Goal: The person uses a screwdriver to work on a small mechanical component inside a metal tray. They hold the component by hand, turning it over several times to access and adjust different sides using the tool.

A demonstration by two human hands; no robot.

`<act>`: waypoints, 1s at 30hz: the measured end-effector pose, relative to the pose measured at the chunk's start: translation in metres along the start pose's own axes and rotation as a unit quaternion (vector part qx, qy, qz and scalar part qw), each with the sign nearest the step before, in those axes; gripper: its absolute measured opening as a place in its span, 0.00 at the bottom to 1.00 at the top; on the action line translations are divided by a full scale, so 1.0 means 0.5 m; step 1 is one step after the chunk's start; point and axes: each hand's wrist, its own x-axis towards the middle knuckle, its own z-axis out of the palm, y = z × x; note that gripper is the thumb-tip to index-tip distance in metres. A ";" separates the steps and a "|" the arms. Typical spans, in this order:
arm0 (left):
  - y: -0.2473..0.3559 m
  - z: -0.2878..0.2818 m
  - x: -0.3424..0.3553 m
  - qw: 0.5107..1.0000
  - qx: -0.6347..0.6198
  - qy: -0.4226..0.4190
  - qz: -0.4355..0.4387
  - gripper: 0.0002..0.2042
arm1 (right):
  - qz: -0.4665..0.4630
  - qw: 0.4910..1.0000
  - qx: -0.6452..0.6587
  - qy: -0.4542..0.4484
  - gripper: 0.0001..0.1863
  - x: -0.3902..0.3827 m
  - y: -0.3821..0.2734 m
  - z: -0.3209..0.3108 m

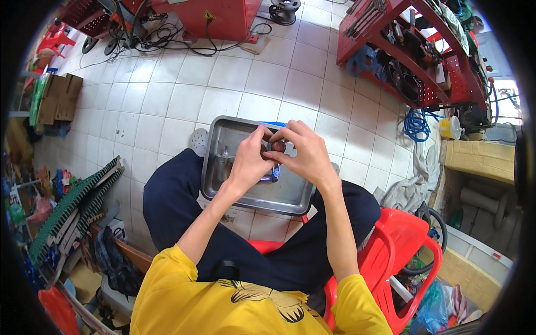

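Observation:
Both hands meet above a grey metal tray (pixel 262 204) in front of my knees. My left hand (pixel 251 156) is closed, its fingertips on a small, round, dark reddish-brown part (pixel 278 146). From the other side, my right hand (pixel 304 151) pinches the same part between thumb and fingers. What kind of part it is, I cannot make out. In the tray, left of my hands, stands a metal cylindrical part (pixel 225 159). A blue-handled tool (pixel 271 177) lies partly hidden below my fingers, and a blue item (pixel 273 123) shows at the tray's far rim.
A red plastic chair (pixel 393 240) stands at my right. Red tool shelving (pixel 413 56) rises at the far right, with a coiled blue hose (pixel 416 124) below it. Cables (pixel 209 50) lie beside a red machine (pixel 206 17). Green-striped slats (pixel 78 206) lean at the left.

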 end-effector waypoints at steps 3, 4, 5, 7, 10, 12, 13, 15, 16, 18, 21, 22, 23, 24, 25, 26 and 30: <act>-0.008 0.005 0.000 1.000 -0.026 0.001 0.011 0.19 | -0.007 1.000 -0.013 -0.003 0.10 0.000 -0.001 0.001; -0.008 0.005 0.000 1.000 -0.005 -0.008 0.012 0.19 | -0.007 1.000 -0.028 0.000 0.10 -0.002 0.001 0.002; -0.009 0.004 0.000 1.000 0.016 -0.018 0.013 0.19 | -0.007 0.999 -0.043 0.003 0.10 -0.004 0.005 0.004; -0.021 0.006 -0.003 0.995 0.078 -0.018 0.053 0.20 | 0.026 0.998 -0.051 -0.013 0.10 -0.009 0.009 0.008; -0.031 0.017 -0.012 0.991 0.119 -0.053 0.026 0.22 | 0.090 0.994 -0.030 -0.047 0.10 -0.013 0.019 0.012; -0.027 0.019 -0.014 0.989 0.134 -0.062 0.025 0.21 | 0.088 0.995 -0.015 -0.040 0.12 -0.013 0.032 0.017; -0.028 0.021 -0.016 0.988 0.138 -0.064 0.025 0.21 | 0.084 0.996 0.009 -0.041 0.13 -0.013 0.037 0.021; -0.028 0.019 -0.018 0.987 0.143 -0.067 0.020 0.21 | 0.075 0.995 0.057 -0.042 0.16 -0.014 0.044 0.027; -0.029 0.015 -0.018 0.987 0.143 -0.069 0.015 0.21 | 0.085 0.994 0.033 -0.056 0.16 -0.013 0.039 0.027; -0.032 0.009 -0.017 0.987 0.145 -0.069 0.004 0.21 | 0.104 0.991 -0.014 -0.084 0.17 -0.007 0.024 0.033; -0.031 0.007 -0.015 0.986 0.151 -0.068 -0.010 0.20 | 0.095 0.994 0.008 -0.061 0.17 -0.003 0.032 0.052; -0.026 0.004 -0.015 0.986 0.153 -0.066 -0.013 0.20 | 0.092 0.994 0.012 -0.050 0.19 -0.001 0.031 0.056; -0.023 0.002 -0.014 0.986 0.155 -0.064 -0.016 0.19 | 0.089 0.995 0.016 -0.039 0.20 -0.001 0.030 0.060; -0.029 0.005 -0.013 0.987 0.152 -0.058 -0.003 0.19 | 0.086 0.996 0.019 -0.028 0.21 -0.002 0.029 0.063; -0.034 0.006 -0.015 0.987 0.150 -0.050 0.009 0.19 | 0.086 0.996 0.015 -0.024 0.21 -0.003 0.026 0.064; -0.037 0.006 -0.016 0.988 0.147 -0.042 0.022 0.19 | 0.086 0.996 0.010 -0.020 0.20 -0.005 0.020 0.063; -0.022 0.003 -0.022 0.990 0.123 -0.039 0.051 0.18 | 0.105 0.994 0.004 -0.024 0.18 -0.003 -0.002 0.036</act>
